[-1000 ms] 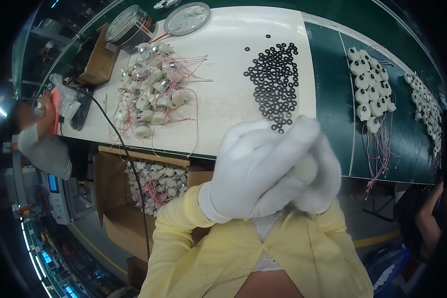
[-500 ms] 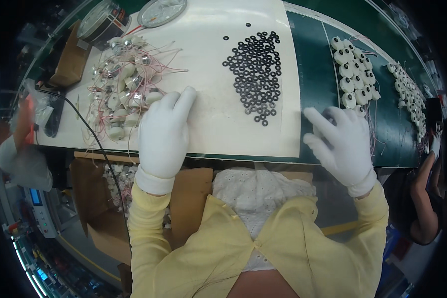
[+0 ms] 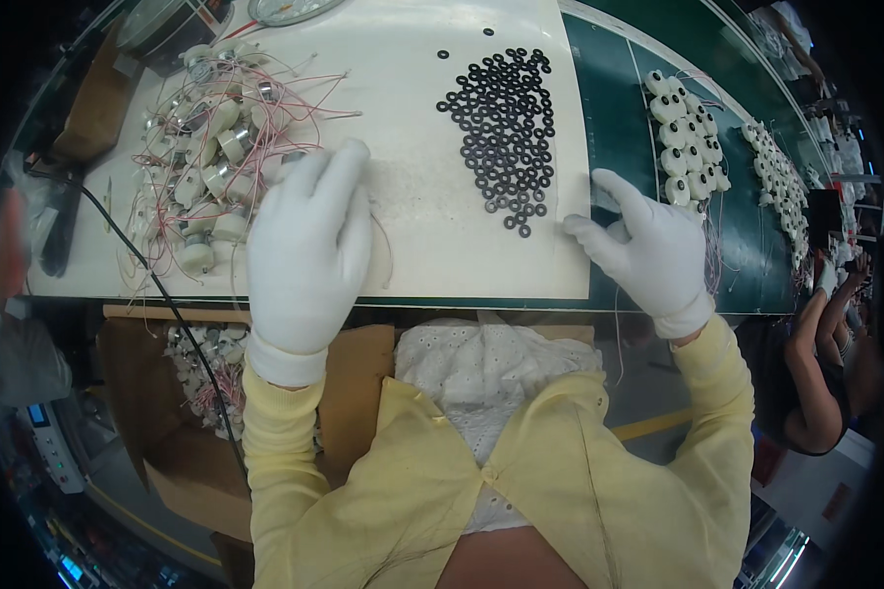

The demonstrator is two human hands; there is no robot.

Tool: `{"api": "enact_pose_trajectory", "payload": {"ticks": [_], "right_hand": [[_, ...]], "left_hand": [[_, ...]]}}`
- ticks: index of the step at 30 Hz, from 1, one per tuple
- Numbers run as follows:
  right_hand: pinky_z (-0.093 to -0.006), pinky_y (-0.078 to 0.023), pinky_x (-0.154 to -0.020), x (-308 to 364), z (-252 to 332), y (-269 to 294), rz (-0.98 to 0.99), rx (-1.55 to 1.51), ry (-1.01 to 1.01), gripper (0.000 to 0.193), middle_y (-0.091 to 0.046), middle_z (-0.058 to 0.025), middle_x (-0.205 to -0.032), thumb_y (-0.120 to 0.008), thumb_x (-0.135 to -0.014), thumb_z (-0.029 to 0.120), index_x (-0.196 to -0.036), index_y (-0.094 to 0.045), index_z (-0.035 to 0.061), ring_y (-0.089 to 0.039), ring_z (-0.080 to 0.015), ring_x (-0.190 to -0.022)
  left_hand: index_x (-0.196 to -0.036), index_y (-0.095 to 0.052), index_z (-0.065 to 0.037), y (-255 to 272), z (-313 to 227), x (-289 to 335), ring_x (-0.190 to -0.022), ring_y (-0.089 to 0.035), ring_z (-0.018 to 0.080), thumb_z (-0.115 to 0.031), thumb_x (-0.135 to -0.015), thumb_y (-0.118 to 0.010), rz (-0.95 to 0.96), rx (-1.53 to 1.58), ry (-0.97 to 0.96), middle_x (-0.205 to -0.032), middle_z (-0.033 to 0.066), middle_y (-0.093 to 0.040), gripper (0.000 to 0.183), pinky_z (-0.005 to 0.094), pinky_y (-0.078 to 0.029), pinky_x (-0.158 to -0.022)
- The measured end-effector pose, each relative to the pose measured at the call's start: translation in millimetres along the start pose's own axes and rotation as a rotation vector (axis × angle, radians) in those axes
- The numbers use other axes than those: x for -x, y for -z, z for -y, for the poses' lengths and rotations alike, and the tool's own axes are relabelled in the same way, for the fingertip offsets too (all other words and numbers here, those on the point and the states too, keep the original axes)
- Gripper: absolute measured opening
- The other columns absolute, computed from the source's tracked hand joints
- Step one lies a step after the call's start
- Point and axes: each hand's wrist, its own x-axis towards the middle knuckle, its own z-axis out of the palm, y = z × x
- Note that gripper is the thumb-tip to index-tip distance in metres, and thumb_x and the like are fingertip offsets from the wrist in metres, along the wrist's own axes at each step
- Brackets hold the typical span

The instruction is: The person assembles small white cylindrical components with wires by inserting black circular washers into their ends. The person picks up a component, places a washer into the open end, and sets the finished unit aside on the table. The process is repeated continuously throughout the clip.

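Observation:
My left hand (image 3: 309, 250), in a white glove, is at the right edge of a tangled pile of small wired motors (image 3: 236, 145). Its fingers are bent together with the tips low. What they hold is hidden, though a thin pink wire (image 3: 387, 250) trails out beside the hand. My right hand (image 3: 648, 250), gloved too, hovers at the border of the white sheet. Its thumb and index finger are spread, pointing left to the black rings (image 3: 511, 128); the other fingers are curled out of sight. Below it a thin pale wire (image 3: 618, 344) hangs over the table edge; I cannot see its start.
Rows of white motors with black rings (image 3: 692, 147) stand on the green surface (image 3: 614, 118) at right, with another group (image 3: 778, 187) farther right. An open carton (image 3: 192, 461) of wired parts sits below the table. A black cable (image 3: 177, 309) crosses at left. People work at both sides.
My right hand has moved left toward the rings, and its thumb and index finger are spread. A pink wire now shows beside my left hand. The whole view has shifted slightly.

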Motion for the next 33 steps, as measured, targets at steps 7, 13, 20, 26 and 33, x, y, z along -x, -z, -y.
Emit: {"api": "enact_pose_trajectory", "payload": {"ticks": [7,13,20,26,33], "right_hand": [[-0.0382,-0.048,-0.076,5,0,20,0.005,-0.04,0.204,0.066,-0.071,0.0,-0.091,-0.084,-0.084,0.04,-0.139,-0.064,0.0082,-0.066,-0.024,-0.078],[-0.038,-0.048,-0.077,11,-11,25,0.12,-0.103,0.22,0.07,-0.073,0.0004,-0.091,-0.084,-0.083,0.023,-0.145,-0.058,0.0048,-0.066,-0.0248,-0.08],[-0.041,-0.05,-0.071,2,-22,37,0.321,-0.255,-0.017,0.062,-0.075,-0.0003,-0.084,-0.086,-0.081,0.023,-0.138,-0.065,0.0095,-0.067,-0.0242,-0.073],[-0.0417,-0.05,-0.072,-15,-22,52,0.346,0.145,0.31,0.055,-0.063,-0.0011,-0.084,-0.085,-0.08,0.026,-0.132,-0.069,0.019,-0.063,-0.0264,-0.079],[-0.0423,-0.049,-0.069,-19,-2,50,0.145,0.216,0.417,0.043,-0.059,-0.0005,-0.079,-0.081,-0.086,0.03,-0.127,-0.071,0.0208,-0.061,-0.025,-0.076]], "left_hand": [[-0.123,-0.069,-0.008,6,7,8,-0.086,-0.066,0.0355,-0.006,-0.092,-0.069,-0.047,-0.248,0.014,-0.126,0.0138,-0.068,0.031,0.0441,-0.054,-0.077],[-0.133,-0.067,-0.006,1,0,5,-0.106,-0.069,0.0378,-0.008,-0.1,-0.063,-0.045,-0.191,0.148,-0.137,0.0214,-0.065,0.033,0.0438,-0.054,-0.093],[-0.129,-0.065,-0.003,10,17,-13,-0.098,-0.07,0.0341,-0.007,-0.1,-0.062,-0.014,0.021,0.253,-0.121,0.0161,-0.069,0.029,0.0392,-0.057,-0.084],[-0.128,-0.067,-0.002,9,17,-15,-0.095,-0.07,0.0285,-0.006,-0.101,-0.064,-0.041,-0.027,0.154,-0.115,0.014,-0.069,0.027,0.0354,-0.056,-0.085],[-0.123,-0.069,-0.007,7,-4,-7,-0.088,-0.07,0.0325,-0.009,-0.098,-0.069,-0.062,0.122,0.137,-0.104,0.0128,-0.07,0.025,0.0395,-0.057,-0.077]]}}
